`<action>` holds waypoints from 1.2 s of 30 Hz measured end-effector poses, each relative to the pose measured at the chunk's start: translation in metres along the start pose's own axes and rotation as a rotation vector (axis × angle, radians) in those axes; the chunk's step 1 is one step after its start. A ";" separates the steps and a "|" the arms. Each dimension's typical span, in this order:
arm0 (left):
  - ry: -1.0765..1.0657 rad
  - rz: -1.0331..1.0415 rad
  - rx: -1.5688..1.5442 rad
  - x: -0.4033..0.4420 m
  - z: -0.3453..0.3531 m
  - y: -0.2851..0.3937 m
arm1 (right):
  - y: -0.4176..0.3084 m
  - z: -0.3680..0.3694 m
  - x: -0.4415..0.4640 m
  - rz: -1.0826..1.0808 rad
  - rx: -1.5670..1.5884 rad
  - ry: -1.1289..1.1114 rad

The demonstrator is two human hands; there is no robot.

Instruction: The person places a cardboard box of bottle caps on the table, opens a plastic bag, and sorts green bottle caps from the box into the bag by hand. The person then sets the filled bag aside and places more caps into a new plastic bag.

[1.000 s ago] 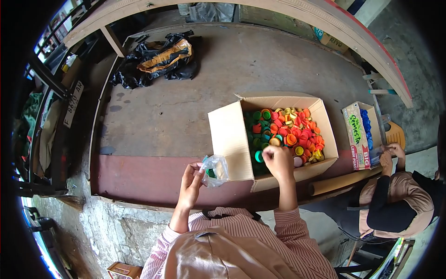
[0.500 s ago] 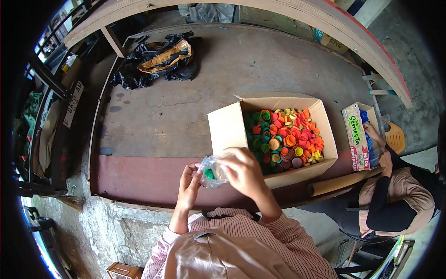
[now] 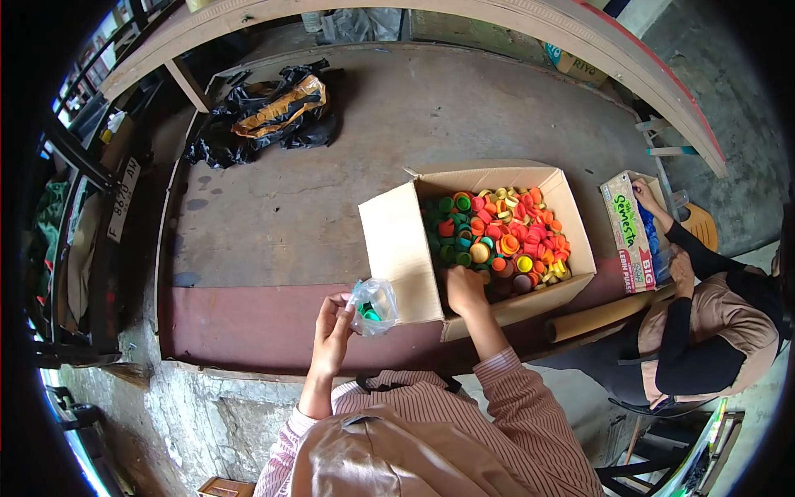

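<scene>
My left hand (image 3: 333, 328) pinches the edge of a clear plastic bag (image 3: 379, 300), held above the table's front strip. Green bottle caps (image 3: 368, 312) show inside the bag. To its right stands an open cardboard box (image 3: 489, 178) full of plastic bottle caps (image 3: 517, 228) in green, red, orange and yellow. My right hand (image 3: 465, 291) reaches over the box's near wall into its front left corner, among the darker caps. Its fingertips are hidden down there, so what they touch or hold does not show.
A co-worker's hand (image 3: 648, 197) is at a smaller printed carton (image 3: 625, 224) of blue caps on the right. A brown cardboard tube (image 3: 596, 316) lies along the near edge. Crumpled black plastic (image 3: 273, 112) lies at the table's back left. A wooden beam (image 3: 464, 10) arches across the far side.
My right hand has moved from the bag's mouth to the right and down into the box. The bag stays in my left hand, its opening now wider.
</scene>
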State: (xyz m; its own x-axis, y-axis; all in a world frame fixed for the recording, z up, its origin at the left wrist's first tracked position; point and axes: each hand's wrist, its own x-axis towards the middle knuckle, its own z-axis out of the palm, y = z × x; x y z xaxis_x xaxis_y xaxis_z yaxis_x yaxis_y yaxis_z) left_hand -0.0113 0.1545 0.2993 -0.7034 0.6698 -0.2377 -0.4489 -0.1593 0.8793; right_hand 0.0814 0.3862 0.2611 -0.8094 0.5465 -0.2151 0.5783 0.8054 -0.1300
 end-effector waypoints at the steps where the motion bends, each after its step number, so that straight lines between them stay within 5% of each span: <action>1: 0.003 -0.003 -0.004 0.000 -0.001 0.000 | -0.002 0.004 -0.001 -0.062 0.014 0.058; 8: 0.010 -0.008 -0.019 0.000 -0.001 -0.002 | 0.003 -0.027 -0.012 -0.127 -0.112 0.084; 12: 0.017 -0.007 -0.023 -0.001 -0.002 -0.001 | 0.015 -0.043 -0.023 -0.079 0.121 0.085; 18: 0.023 -0.009 -0.001 -0.001 0.001 0.001 | -0.010 -0.069 -0.043 -0.202 0.865 0.453; 22: 0.013 -0.001 0.000 -0.001 0.002 0.001 | -0.056 -0.091 -0.056 -0.569 0.816 0.414; 26: 0.022 0.004 -0.013 -0.002 0.002 0.003 | -0.080 -0.083 -0.051 -0.627 0.521 0.349; 31: 0.028 0.004 -0.017 -0.002 0.000 0.004 | -0.070 -0.085 -0.045 -0.576 0.625 0.502; 34: 0.021 0.003 -0.018 -0.002 -0.001 0.002 | -0.029 -0.083 -0.033 -0.227 0.606 0.552; 36: 0.004 0.007 -0.015 -0.001 -0.001 0.001 | 0.009 -0.064 -0.022 -0.059 0.256 0.390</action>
State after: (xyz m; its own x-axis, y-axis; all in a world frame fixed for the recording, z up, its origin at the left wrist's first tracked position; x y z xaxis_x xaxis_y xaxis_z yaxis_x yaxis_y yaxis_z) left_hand -0.0112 0.1531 0.3000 -0.7089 0.6656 -0.2333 -0.4519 -0.1746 0.8748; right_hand 0.0976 0.3963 0.3263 -0.7911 0.5866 0.1733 0.4974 0.7819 -0.3759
